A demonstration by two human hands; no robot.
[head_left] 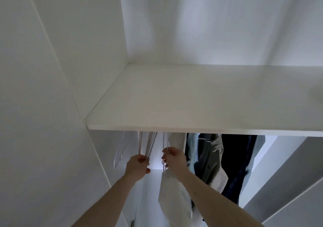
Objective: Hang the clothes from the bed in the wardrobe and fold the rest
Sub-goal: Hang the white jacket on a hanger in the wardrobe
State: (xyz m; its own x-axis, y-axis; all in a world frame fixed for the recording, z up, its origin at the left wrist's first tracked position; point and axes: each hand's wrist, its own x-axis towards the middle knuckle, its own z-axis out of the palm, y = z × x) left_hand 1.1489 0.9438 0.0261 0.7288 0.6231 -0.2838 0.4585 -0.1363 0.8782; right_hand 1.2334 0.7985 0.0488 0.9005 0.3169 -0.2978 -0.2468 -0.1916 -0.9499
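Note:
I look up into a white wardrobe under its shelf (192,97). My left hand (138,165) grips the lower ends of several empty pale hangers (148,144) that hang at the left end. My right hand (173,158) pinches a thin white hanger (165,142) that carries a white garment (174,197), which droops below my wrist. The rail itself is hidden behind the shelf edge.
To the right hang a beige coat (215,160), a light blue garment (191,149) and a dark navy garment (239,160). The wardrobe's white side panel (52,121) stands on the left, and a white door (288,183) on the right.

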